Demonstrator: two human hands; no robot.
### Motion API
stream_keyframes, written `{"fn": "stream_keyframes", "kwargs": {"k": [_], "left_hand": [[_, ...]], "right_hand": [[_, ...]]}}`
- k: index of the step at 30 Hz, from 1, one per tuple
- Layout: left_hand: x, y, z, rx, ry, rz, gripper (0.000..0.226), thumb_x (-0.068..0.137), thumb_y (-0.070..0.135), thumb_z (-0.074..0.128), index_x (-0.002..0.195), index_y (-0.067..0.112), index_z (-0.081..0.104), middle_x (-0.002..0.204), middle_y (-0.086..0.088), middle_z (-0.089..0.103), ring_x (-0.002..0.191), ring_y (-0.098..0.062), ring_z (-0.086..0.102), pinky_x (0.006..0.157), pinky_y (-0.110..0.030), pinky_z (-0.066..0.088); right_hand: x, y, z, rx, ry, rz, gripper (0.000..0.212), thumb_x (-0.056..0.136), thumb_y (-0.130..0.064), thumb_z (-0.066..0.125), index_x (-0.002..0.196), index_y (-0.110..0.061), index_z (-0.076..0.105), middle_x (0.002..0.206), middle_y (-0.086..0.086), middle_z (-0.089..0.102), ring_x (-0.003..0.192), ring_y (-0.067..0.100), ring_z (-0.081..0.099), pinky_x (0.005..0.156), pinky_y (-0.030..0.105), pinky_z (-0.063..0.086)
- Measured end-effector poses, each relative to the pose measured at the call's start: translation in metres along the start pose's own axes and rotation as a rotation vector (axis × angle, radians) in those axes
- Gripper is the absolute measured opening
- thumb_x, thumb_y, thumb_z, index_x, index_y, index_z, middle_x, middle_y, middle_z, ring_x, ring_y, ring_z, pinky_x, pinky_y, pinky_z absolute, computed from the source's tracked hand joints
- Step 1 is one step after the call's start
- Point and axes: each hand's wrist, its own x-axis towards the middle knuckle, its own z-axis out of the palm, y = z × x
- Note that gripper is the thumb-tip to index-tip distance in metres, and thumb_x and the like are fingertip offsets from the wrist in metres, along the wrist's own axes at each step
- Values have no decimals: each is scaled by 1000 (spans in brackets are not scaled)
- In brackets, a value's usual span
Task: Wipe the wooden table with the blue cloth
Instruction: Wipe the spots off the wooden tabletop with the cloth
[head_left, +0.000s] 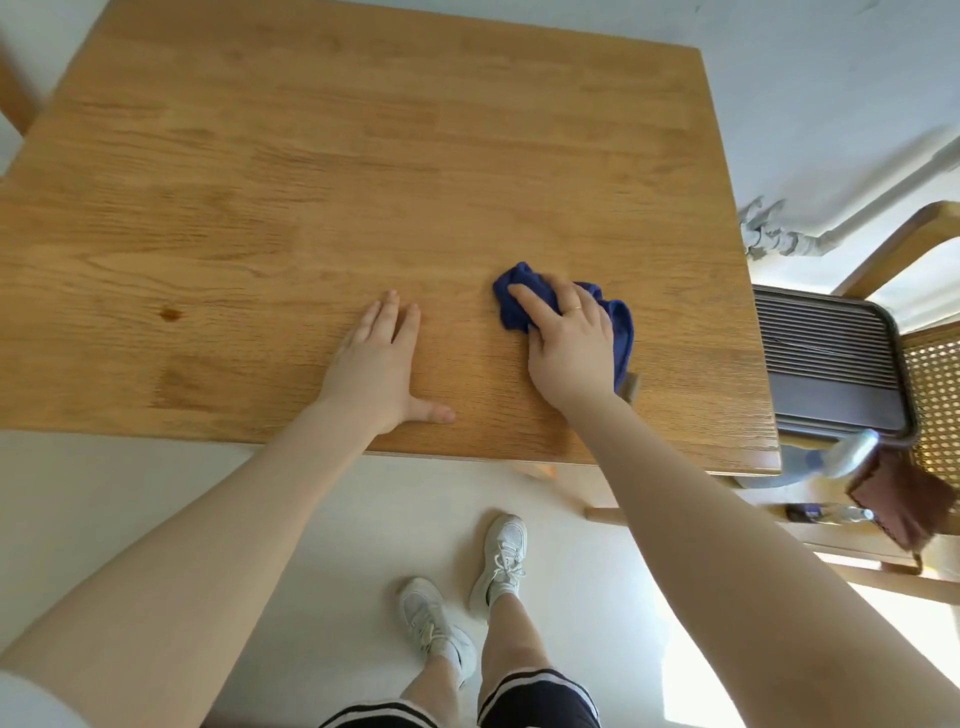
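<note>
The wooden table (311, 182) fills the upper part of the head view. A crumpled blue cloth (621, 325) lies on it near the front right corner. My right hand (569, 343) lies on top of the cloth, index finger stretched forward, the other fingers bent over the fabric and pressing it onto the wood. A ring shows on one finger. My left hand (382, 364) rests flat on the bare wood to the left of the cloth, fingers straight and thumb spread, near the front edge.
A wooden chair (893, 249) with a cane seat stands off the table's right edge, carrying a dark ribbed case (831, 364). A brown rag (904, 499) and a bottle (831, 514) lie below it. My feet in white shoes (498, 561) stand on the pale floor.
</note>
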Motion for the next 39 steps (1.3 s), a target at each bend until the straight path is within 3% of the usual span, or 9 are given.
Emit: {"fn": "stream_keyframes", "kwargs": {"k": [7,15,18,22,26,29,33,36,39], "left_hand": [[2,1,-4,17,6,-1,128,59,72,66,150,17,-6,157,-4,-14,145,-21,-7,117,-37,9],[4,8,-14,109,-17,-16,130,54,76,66,150,15,2,158,-7,-6,145,-23,2,116,-38,12],[7,2,-26,53,-39,10,119,59,76,63,149,18,12,157,-2,3,144,-21,8,114,-37,17],[5,-21,-41,-33,-96,82,95,76,65,58,150,25,13,158,10,1,144,-13,7,115,-31,15],[0,-26,-38,-69,15,120,79,84,53,57,148,22,22,156,6,14,143,-14,14,116,-27,5],[-7,-36,-33,-152,162,51,63,87,40,59,142,19,37,149,2,34,138,-17,28,114,-30,15],[-17,-51,-34,-186,192,-71,54,91,33,54,141,19,39,144,0,42,131,-19,40,106,-32,32],[-26,-66,-40,-200,201,-145,57,91,30,55,143,18,35,139,-2,48,122,-20,49,95,-31,42],[-35,-87,-48,-210,186,-199,63,90,32,57,145,19,29,144,-3,41,126,-22,45,98,-33,41]], "right_hand": [[2,7,-2,48,-132,-344,41,86,-22,39,121,-25,60,130,13,54,115,38,51,94,49,37],[86,-3,11,-36,-80,-83,44,92,-16,42,131,-34,47,144,6,38,128,32,34,108,44,20],[62,-9,10,10,-148,-230,44,87,-15,43,127,-31,52,140,9,44,123,36,41,103,49,27],[20,-24,4,72,-287,-436,45,82,-21,37,121,-30,58,131,11,54,117,36,50,97,50,36],[50,-20,9,91,-327,-599,46,83,-21,37,122,-33,57,130,9,55,116,36,51,96,50,36],[86,-35,21,91,-257,-493,45,86,-22,36,125,-32,55,135,10,51,122,37,45,100,51,31],[96,-65,30,15,-221,-264,51,89,-12,42,135,-34,42,149,7,31,136,32,23,110,45,13],[63,-78,30,57,-255,-358,51,81,-19,34,126,-31,54,138,13,46,125,38,40,104,51,27],[18,-95,29,85,-382,-552,49,76,-27,32,116,-31,60,127,12,57,115,36,53,96,52,39]]}}
